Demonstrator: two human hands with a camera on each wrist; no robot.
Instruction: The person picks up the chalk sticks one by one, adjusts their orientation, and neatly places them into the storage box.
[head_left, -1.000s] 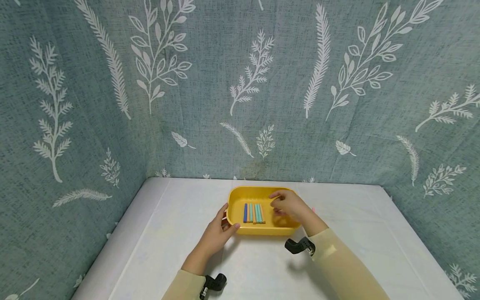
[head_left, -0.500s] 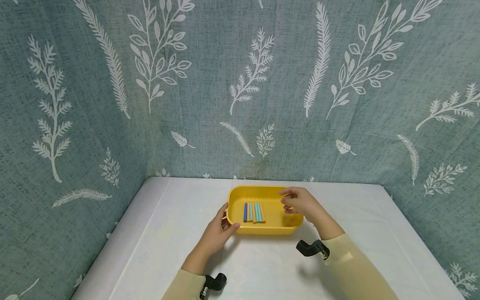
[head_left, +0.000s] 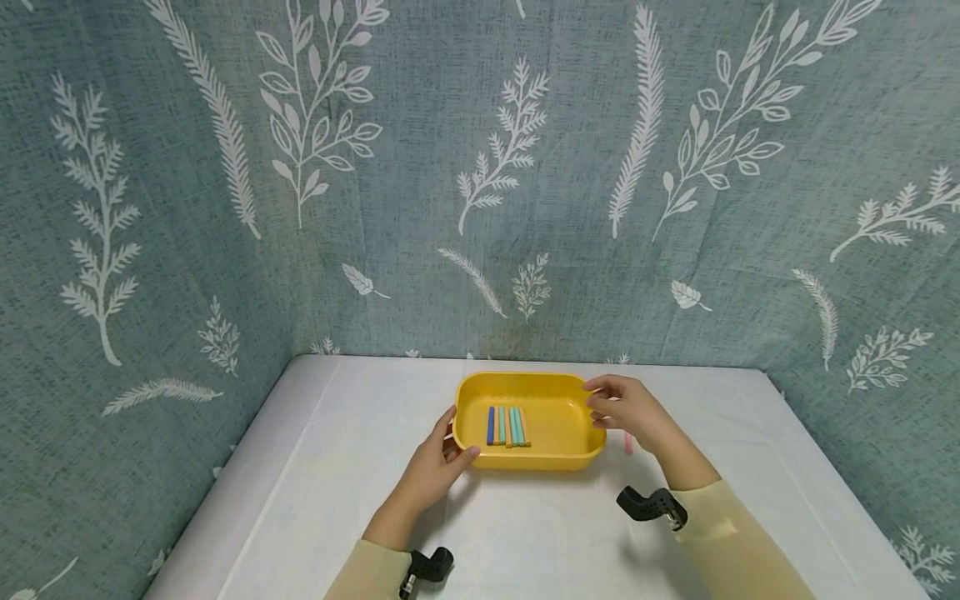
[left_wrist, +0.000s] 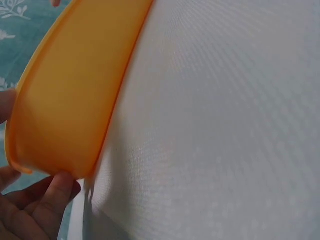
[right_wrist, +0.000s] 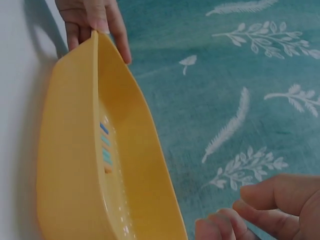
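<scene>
A shallow yellow plastic tray [head_left: 540, 461] stands on the white-covered table. My left hand [head_left: 431, 471] grips its left end, with the thumb at the front rim and the fingers along the outer wall. Several blue, orange and teal chalk-like sticks [head_left: 510, 427] lie side by side in the tray's left half. At the right end, my right hand [head_left: 633, 412] hovers by the rim with loosely bent fingers; in the right wrist view nothing shows between its fingertips [right_wrist: 245, 192]. Partly behind that hand, a pink stick [head_left: 628, 442] lies on the table right of the tray.
Blue-green cloth [head_left: 420, 208] with white leaf prints hangs behind the table and along both sides. A black wrist camera [head_left: 427, 565] sits on the left sleeve, another wrist camera [head_left: 652, 506] on the right one.
My right hand has moved rightward, from over the tray's inside to its right end, uncovering part of the pink stick. The left hand, tray and sticks in it stay in place.
</scene>
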